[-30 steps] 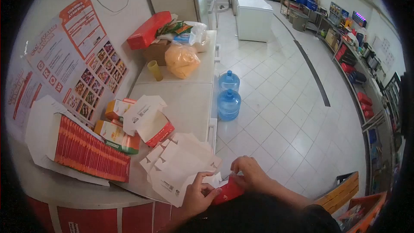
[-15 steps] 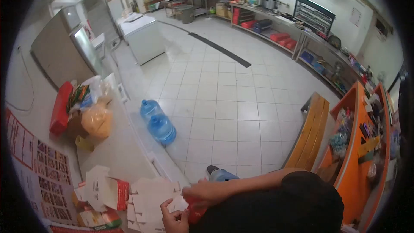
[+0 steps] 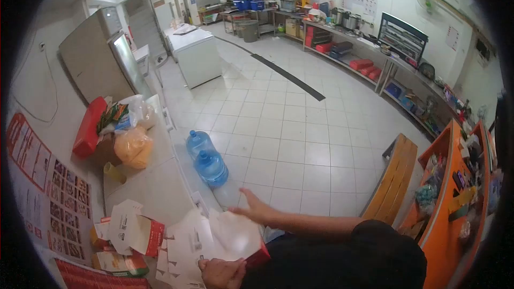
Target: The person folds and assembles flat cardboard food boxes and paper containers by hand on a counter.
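Note:
A white takeaway food box [image 3: 238,235] with a red side is opened out near the bottom middle. My left hand [image 3: 222,274] grips its near edge, thumb and fingers closed on the cardboard. At the far edge of the box is my right hand [image 3: 256,210], fingers stretched and spread; whether it touches the flap I cannot tell. Beneath and beside the box lie flat white cartons [image 3: 174,254] with notched edges. Left of these stands a folded white-and-red box [image 3: 131,230], with a green, white and orange packet [image 3: 120,263] below it.
The white counter [image 3: 155,187] also bears an orange plastic bag [image 3: 134,147], a red case [image 3: 90,127] and a yellowish cup [image 3: 113,173]. Two blue water bottles [image 3: 210,167] stand on the floor beside it. A wooden bench [image 3: 393,179] and orange shelves [image 3: 441,182] are at right.
The food box has been spread out and shows much more of its white inside. My right hand has moved away from my left and opened. The whole view has shifted slightly.

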The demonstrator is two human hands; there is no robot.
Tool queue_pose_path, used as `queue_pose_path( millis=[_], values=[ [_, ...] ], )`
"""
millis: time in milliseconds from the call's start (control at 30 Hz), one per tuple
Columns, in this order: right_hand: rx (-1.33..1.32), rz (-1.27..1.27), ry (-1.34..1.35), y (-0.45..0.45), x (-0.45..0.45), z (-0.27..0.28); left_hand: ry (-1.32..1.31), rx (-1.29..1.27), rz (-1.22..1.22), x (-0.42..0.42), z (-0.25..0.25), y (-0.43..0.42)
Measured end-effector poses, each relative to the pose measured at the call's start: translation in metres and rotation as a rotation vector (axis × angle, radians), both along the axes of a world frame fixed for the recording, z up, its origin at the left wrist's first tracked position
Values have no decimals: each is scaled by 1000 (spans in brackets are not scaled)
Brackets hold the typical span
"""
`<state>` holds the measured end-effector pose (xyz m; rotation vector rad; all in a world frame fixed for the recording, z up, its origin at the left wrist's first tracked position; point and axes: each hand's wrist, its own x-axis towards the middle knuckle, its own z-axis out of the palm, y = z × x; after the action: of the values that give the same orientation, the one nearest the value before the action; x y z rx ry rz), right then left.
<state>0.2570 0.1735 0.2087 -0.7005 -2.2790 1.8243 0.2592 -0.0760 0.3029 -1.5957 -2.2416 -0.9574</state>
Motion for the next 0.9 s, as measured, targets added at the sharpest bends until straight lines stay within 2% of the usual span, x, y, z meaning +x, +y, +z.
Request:
queue_pose_path(
  millis=[67,167,200,267,300,367,400,467,500,533,600,633,700,767,833,867,900],
  values=[
    [-553,-48,-11,22,-5,40,76,-59,-84,3,6,-5],
    [-285,-58,347,34,-18,60,176,15,-91,-10,-5,2],
    [-125,-36,296,33,-23,66,117,71,-38,-7,-15,1],
    [191,-28,191,32,-23,73,175,114,-29,-4,-26,-4],
    [34,-13,208,31,-24,68,201,136,-31,-3,-30,-5],
    [-274,27,244,26,-30,56,202,-39,-3,-5,-40,-5],
    [-156,98,291,24,-29,58,204,-125,18,-6,-42,-2],
    [83,242,382,17,-26,73,-426,-16,122,-12,-45,8],
    [-110,292,562,-3,-14,89,-739,41,173,-15,-46,14],
    [396,413,644,-11,-2,112,-1031,333,-23,-18,-48,15],
    [561,831,904,-19,3,109,-1698,795,-198,-18,-5,11],
    [642,891,983,-30,7,103,-2024,1038,-292,-19,10,9],
    [532,841,1009,-45,15,97,-1811,1095,-78,-34,-35,-7],
    [496,736,915,-52,17,106,-1634,1122,80,-34,-46,2],
    [478,679,778,-58,13,105,-1499,1123,200,-15,-26,29],
    [477,674,688,-60,10,102,-1556,1081,323,-8,-17,24],
    [473,666,597,-62,9,98,-1568,1068,312,-9,-29,17]
  ],
)
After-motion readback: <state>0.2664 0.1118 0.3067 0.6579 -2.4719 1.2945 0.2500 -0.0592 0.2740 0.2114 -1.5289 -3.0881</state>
